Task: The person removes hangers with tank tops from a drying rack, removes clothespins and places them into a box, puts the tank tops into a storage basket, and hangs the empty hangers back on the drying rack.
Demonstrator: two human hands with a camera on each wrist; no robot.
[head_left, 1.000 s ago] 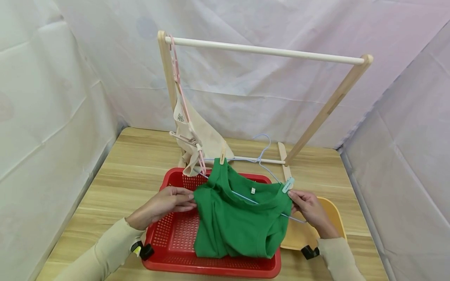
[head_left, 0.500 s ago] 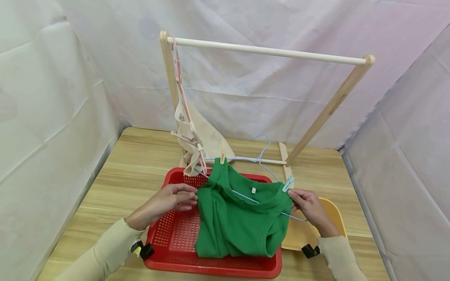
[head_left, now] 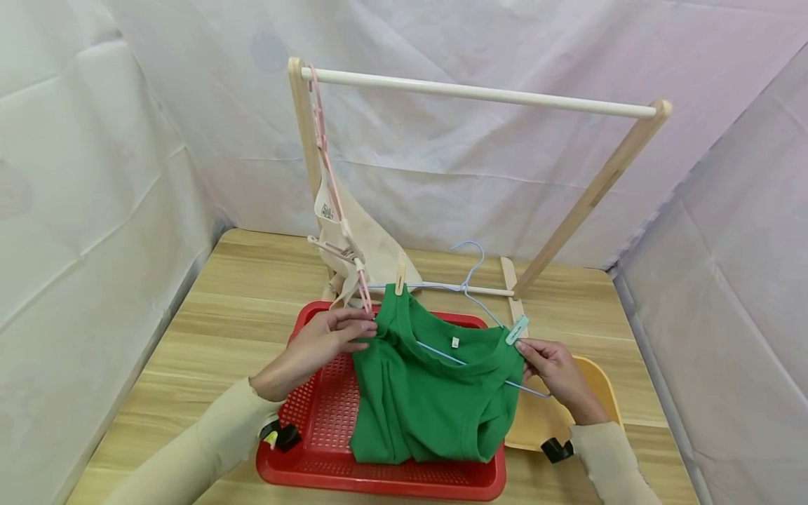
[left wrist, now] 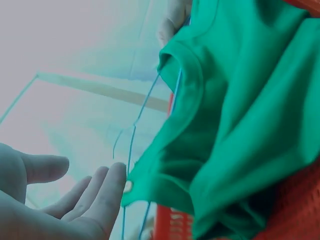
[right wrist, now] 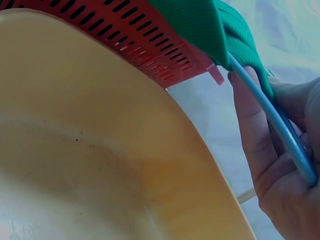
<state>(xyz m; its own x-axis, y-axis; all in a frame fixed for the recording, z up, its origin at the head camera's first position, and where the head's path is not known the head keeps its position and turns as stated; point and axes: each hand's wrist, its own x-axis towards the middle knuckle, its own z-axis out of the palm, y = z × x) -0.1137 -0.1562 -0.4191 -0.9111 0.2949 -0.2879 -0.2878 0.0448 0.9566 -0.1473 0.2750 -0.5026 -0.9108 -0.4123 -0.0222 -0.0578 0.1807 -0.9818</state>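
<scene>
Green garment [head_left: 435, 407] left of the right hand [head_left: 557, 373], which pinches its shoulder; the left hand [head_left: 327, 342], fingers extended, grips nothing. Uneven tugging could pop the teal clothespin [head_left: 517, 330], dropping the cloth. From the pinch: one rack [head_left: 480, 92] beyond, one red basket [head_left: 379, 485] leftward, one yellow tray [head_left: 604, 389] beneath; two hangers, pink hanger [head_left: 333, 184] farther, blue hanger [head_left: 467, 286] alongside; two garment clothespins, teal adjacent, beige clothespin [head_left: 400, 275] leftward.

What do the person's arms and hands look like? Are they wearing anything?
There's a long cream fabric left sleeve and a matching right sleeve. A small, black, blocky left wrist gadget has a yellow patch beside it; the right wrist gadget is black too. Both hands are bare, without gloves.
</scene>
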